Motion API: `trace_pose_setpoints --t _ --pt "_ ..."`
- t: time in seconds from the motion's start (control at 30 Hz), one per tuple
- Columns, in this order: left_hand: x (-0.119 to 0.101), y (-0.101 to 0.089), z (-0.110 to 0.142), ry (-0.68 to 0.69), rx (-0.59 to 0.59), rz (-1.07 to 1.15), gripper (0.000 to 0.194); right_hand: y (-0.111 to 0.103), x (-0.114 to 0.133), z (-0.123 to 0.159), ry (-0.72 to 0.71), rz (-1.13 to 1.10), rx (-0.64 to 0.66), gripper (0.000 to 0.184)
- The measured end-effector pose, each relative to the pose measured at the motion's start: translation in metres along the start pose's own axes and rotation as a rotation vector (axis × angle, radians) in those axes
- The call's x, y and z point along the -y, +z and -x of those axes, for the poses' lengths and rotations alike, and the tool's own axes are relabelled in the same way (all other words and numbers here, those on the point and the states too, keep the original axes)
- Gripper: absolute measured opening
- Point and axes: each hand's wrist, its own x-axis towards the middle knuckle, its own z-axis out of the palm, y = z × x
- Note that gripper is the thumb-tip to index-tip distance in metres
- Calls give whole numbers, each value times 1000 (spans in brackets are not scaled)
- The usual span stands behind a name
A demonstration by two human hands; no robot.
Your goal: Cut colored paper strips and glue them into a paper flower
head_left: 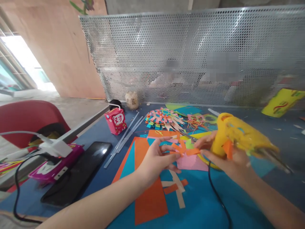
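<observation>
My left hand (pixel 152 160) pinches an orange paper strip piece (pixel 183 149) with several arms, above the middle of the table. My right hand (pixel 234 163) grips a yellow glue gun (pixel 247 135), its metal nozzle pointing down to the right. The fingertips of that same hand also touch the right end of the orange piece. Below lie a pink paper sheet (pixel 192 163), a large orange sheet (pixel 150 197) and a blue sheet (pixel 202 200). Cream and orange strips (pixel 179 195) lie crossed on the blue sheet. Scissors (pixel 190 136) lie behind my hands, partly hidden.
A fringed paper rosette (pixel 164 118), clear glue sticks (pixel 126 136), a red drink box (pixel 116 121), a black phone (pixel 78 175) and a purple power strip (pixel 56 165) are on the table. The gun's black cord (pixel 218 197) runs forward. A perforated metal screen (pixel 147 41) stands behind; people sit beyond it.
</observation>
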Motion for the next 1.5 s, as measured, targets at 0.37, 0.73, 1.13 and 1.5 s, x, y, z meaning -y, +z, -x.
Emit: trace_pose_setpoints --t 0.37,0.73,1.13,1.5 --pt "5 0 -1 13 14 -20 52 0 3 0 -15 56 37 21" --pt "7 -1 -2 -26 32 -45 53 2 7 0 26 8 58 24" --pt "6 1 -2 -26 -54 58 49 -9 -8 -2 14 -44 48 31" --pt "3 -5 -7 139 -95 -49 48 -10 -3 2 105 95 -144 32"
